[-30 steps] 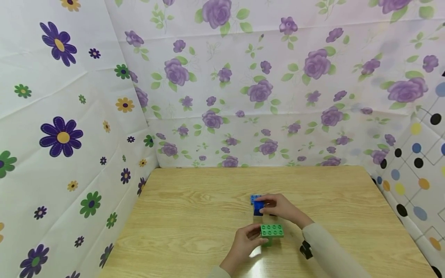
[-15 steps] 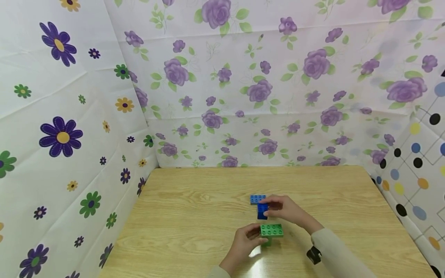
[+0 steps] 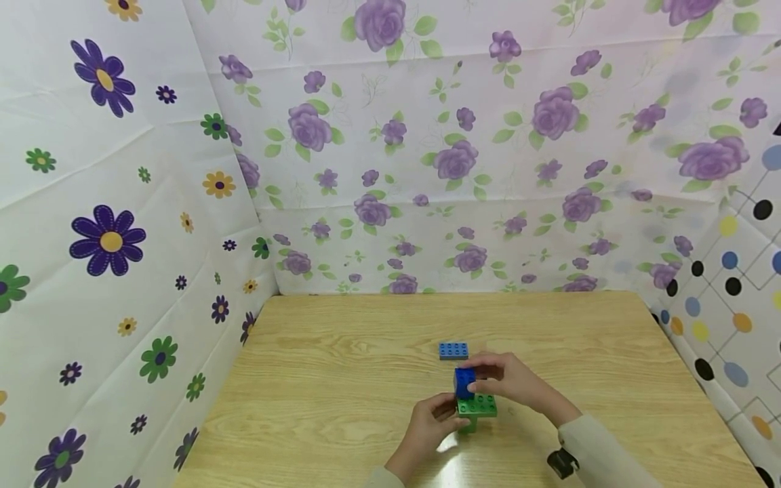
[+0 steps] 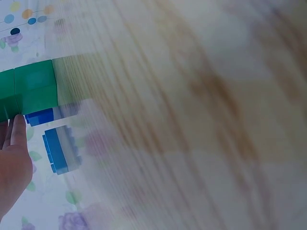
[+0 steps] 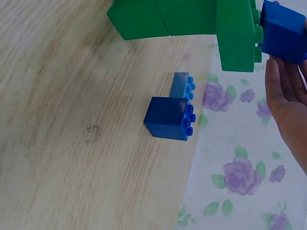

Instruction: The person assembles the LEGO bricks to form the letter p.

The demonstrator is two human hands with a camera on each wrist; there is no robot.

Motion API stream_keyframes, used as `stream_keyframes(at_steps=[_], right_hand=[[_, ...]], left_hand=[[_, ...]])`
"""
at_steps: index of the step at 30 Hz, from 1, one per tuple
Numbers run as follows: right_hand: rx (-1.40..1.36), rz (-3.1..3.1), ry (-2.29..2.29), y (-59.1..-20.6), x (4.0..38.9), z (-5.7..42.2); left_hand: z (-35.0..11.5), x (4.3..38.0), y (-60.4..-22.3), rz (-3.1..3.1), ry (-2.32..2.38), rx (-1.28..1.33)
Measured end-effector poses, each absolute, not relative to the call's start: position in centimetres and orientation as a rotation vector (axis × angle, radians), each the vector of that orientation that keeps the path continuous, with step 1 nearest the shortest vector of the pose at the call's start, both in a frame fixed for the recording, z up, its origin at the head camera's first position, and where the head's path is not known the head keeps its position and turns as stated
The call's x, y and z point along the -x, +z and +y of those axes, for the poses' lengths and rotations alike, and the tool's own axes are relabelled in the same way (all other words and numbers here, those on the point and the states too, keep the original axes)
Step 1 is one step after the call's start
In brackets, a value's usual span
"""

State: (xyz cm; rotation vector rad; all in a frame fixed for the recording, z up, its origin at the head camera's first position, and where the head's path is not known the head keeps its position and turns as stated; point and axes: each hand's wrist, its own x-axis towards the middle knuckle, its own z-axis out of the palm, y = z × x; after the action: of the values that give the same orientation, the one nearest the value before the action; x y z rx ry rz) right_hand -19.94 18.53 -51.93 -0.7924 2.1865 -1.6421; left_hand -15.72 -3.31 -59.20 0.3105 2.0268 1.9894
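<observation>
My left hand [image 3: 430, 423] holds a green block stack [image 3: 486, 409] upright on the table, thumb and fingers around its left side. The stack has a wide, studded brick on top and narrower green blocks [image 5: 187, 17] below, as the right wrist view shows. My right hand [image 3: 512, 384] pinches a dark blue toy brick [image 3: 464, 383] over the left end of the green top. In the right wrist view this brick [image 5: 283, 32] sits right at the studs; whether it is pressed on I cannot tell. Part of the left hand [image 4: 14, 165] appears in the left wrist view.
A flat, lighter blue brick [image 3: 453, 350] lies on the wooden table [image 3: 342, 379] behind the stack. Beside it stands another dark blue brick [image 5: 168, 117], which my right hand hides in the head view. Flower-printed sheets [image 3: 366, 169] rise behind and at the left.
My right hand has brought the dark blue brick toward me, from beside the lighter blue brick to over the green stack's left end. The left hand and the stack have stayed put.
</observation>
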Motion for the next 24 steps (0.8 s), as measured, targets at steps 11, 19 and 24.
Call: stream_keyframes(at_steps=[11,19,24], right_hand=[[0.741,2.192,-1.638,-52.3,18.7,19.0],[0.773,2.156,-1.658,-52.7,18.2,19.0],[0.838,2.14,-1.681,-52.9,18.1,18.8]], left_hand=[[-3.3,15.7,-59.2,2.039,1.983,-0.316],[-3.3,15.6,-59.1,2.04,1.981,-0.312],[-3.3,15.7,-59.2,2.034,1.983,-0.311]])
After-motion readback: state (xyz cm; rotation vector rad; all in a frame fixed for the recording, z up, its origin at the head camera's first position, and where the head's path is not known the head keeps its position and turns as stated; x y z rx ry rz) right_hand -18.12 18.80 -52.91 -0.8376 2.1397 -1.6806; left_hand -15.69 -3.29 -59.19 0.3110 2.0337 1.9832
